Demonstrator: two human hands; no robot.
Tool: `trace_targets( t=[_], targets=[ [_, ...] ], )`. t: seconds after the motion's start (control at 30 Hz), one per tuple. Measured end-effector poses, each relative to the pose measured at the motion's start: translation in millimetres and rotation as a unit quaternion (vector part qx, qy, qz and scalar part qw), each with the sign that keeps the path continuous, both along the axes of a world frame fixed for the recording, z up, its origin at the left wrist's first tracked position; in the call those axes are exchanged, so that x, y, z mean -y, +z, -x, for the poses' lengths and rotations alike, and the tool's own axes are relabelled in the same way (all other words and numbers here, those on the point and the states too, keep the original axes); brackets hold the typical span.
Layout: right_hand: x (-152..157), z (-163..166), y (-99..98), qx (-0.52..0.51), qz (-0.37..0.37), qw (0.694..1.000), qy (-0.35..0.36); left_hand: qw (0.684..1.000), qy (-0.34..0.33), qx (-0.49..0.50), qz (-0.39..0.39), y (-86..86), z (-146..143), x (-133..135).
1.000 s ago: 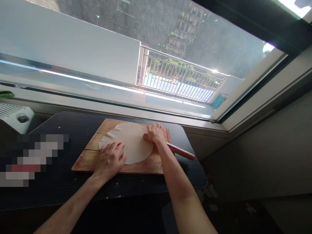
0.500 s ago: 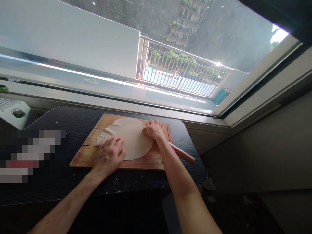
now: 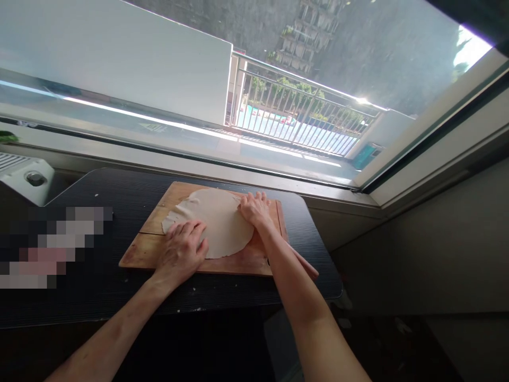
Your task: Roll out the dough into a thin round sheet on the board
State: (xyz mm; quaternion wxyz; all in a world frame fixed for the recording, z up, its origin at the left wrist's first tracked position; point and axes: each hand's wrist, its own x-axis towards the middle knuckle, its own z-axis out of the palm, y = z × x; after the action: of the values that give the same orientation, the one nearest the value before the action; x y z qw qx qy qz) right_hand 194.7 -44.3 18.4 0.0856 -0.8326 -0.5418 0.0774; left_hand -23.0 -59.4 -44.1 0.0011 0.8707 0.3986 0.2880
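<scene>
One board [image 3: 147, 253] with dough [image 3: 222, 223] tops a black windowside table [image 3: 99, 196].

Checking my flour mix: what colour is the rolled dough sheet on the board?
Pale beige and plain; the dough sheet shows best in the head view.

A dark, ribbed table [image 3: 123, 193] stands under a wide window [image 3: 338, 58]. White specks [image 3: 194, 289] dot the table near its front edge. At the table's left end lies a blurred-out patch [image 3: 51, 246] of grey, white and pink. Behind that, at the left edge, sits a white appliance [image 3: 18, 190] with a round metal knob [image 3: 35, 178], and a bit of green leaf [image 3: 7, 138] shows above it. A reddish handle [image 3: 309, 267] pokes out on the table's right side, the rest of it hidden. Through the glass are a plain white wall [image 3: 119, 58], a metal railing [image 3: 302, 114] and a tall building [image 3: 314, 32] with greenery on its ledges. A grey wall [image 3: 437, 239] fills the right side.
</scene>
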Motion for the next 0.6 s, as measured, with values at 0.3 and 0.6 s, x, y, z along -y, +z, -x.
trace_targets(
  t=[0.3,0.6],
  targets=[
    [11.2,28.8,-13.0,0.018,-0.056,0.997,0.047,1.000,0.001,0.003,0.023,3.8,0.3,1.4],
    [14.9,36.2,-9.7,-0.008,-0.039,0.996,0.076,1.000,-0.002,0.010,0.023,1.0,-0.1,0.3]
  ],
)
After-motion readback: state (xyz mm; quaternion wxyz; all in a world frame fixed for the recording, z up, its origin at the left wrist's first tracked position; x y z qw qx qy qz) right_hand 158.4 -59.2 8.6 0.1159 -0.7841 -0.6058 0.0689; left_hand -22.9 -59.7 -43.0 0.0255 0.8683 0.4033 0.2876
